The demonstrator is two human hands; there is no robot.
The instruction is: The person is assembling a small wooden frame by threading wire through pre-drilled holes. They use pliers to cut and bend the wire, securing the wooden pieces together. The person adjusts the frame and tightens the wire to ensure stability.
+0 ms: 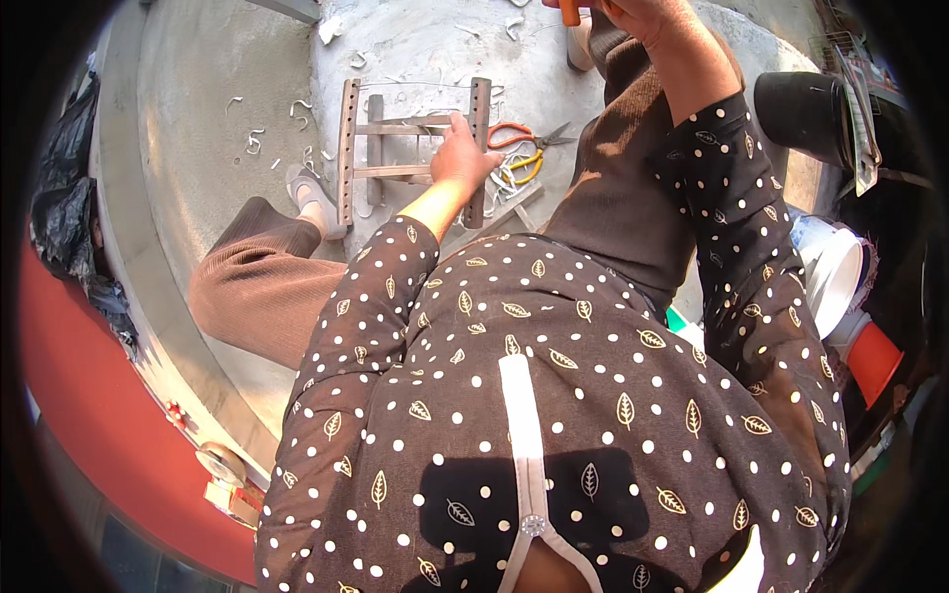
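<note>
A small wooden frame (348,148) stands on the concrete between my feet. Its two side bars have rows of holes, slats join them, and a thin wire or cord spans the far end. My left hand (463,158) is closed on the frame beside its right bar, thumb lying across that bar. Scissors (539,141) with one red-orange and one yellow handle lie just right of it, pale strips around the handles. At the upper edge my right hand (643,14) is closed around an orange-handled tool (569,12); its working end is out of view.
Curled pale scraps (255,141) litter the floor. A black bucket (803,117) stands at far right, with a white bucket (832,272) and a red container (872,361) nearer. Black plastic sheeting (64,198) hangs at the left, above a red surface (109,425).
</note>
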